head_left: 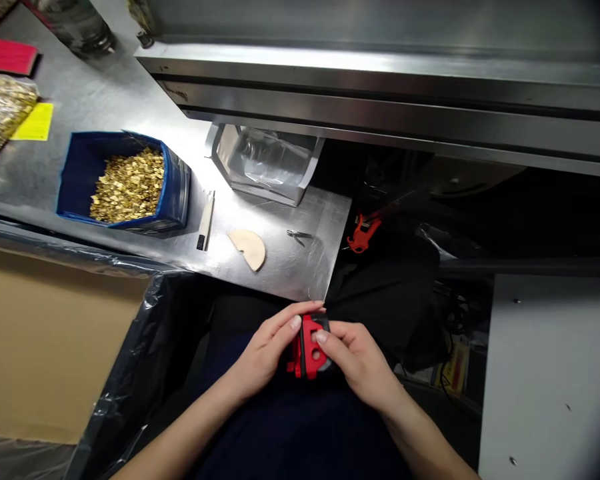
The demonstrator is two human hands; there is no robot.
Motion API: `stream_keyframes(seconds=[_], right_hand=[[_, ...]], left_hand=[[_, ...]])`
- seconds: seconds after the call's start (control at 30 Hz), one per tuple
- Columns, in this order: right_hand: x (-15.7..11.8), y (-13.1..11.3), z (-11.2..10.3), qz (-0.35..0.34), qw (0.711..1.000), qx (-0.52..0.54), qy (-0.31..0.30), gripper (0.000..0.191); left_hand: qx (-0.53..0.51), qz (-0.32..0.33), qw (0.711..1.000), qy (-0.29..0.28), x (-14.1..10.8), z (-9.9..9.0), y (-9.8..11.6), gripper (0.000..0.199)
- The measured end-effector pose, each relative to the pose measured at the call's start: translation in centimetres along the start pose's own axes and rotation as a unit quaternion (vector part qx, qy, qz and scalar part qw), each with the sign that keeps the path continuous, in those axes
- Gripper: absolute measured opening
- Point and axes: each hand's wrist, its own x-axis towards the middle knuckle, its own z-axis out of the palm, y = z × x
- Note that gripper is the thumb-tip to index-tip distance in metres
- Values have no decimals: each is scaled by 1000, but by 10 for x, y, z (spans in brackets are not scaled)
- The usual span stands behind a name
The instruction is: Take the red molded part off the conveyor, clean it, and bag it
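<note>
A small red and black device [310, 363] with round holes in its red face is held above my lap, in front of the metal table's edge. My left hand [267, 350] is closed around its left side, fingers reaching over the top. From the other side my right hand [357, 363] grips it, with the thumb pressed on the red face. What kind of device it is, I cannot tell. On the table beyond lie a pale half-round piece [250, 248], a white-handled utility knife [206, 221] and a small metal tool [299, 234].
A blue bin [173, 183] full of small gold-coloured metal pieces stands left on the steel table [310, 267]. Behind is a grey tray [265, 193] with clear plastic bags. A metal ledge [380, 107] crosses the back. An orange tool [363, 233] hangs right; a lined box [55, 347] stands left.
</note>
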Motion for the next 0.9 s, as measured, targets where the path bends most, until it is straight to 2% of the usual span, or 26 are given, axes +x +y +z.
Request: stream_keyframes(seconds=[0.13,0.2,0.33,0.4,0.47,0.53,0.63,0.7,0.77,0.9], right_hand=[[14,-8,-4,1,999,30,26,45],[17,-11,-7,-11,997,68,21,47],[14,-17,-15,-109,991,64,-38,53],[8,-17,-17,-145,989,-1,2,48],[4,-14,-18,-141,985,-58,80,40],[1,-11,-19,-128,979,-71,141,44],[0,-6,-22,-122,975,-39,179,48],[1,-4,-24,-119,973,-26,195,49],[2,-1,-24,-106,972,5,208,49],[7,8,-23,-69,968,115,214,49]], left_hand=[[-25,-2,1000,2,11,2,11,37],[-34,-17,999,20,18,7,15,32],[-143,-61,985,76,33,19,23,32],[-193,-86,974,77,39,24,27,38],[-171,-107,977,70,45,28,29,46],[-85,-73,992,60,50,30,29,50],[23,14,999,25,56,36,27,47],[44,17,999,4,60,41,24,43],[52,11,999,6,63,45,20,41],[104,89,991,14,66,46,13,37]])
